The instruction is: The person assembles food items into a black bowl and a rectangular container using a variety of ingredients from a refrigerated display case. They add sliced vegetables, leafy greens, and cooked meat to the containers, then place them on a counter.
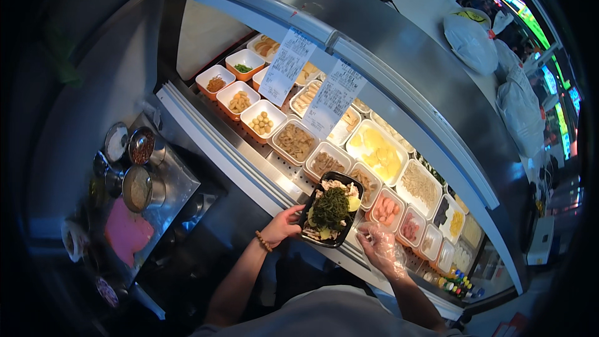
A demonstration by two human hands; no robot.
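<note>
My left hand (285, 227) grips the left side of a black food tray (321, 241), tilted at the front edge of the chilled display. Dark green shredded seaweed (332, 208) is heaped on top of it, over pale pieces, with a yellow slice at its right side. To the right of the tray is my right hand (382, 251), in a clear plastic glove. Its fingers are curled together beside the tub of pink sausages (387, 208); whatever they may hold is hidden. A beaded bracelet (263, 241) circles my left wrist.
White tubs of food fill the display, among them yellow sheets (375, 153) and pale strands (419, 183). Two printed slips (289, 65) hang from its upper rail. At left, a steel side table (171, 188) bears metal bowls and a pink cloth. Tied plastic bags (471, 42) sit at far right.
</note>
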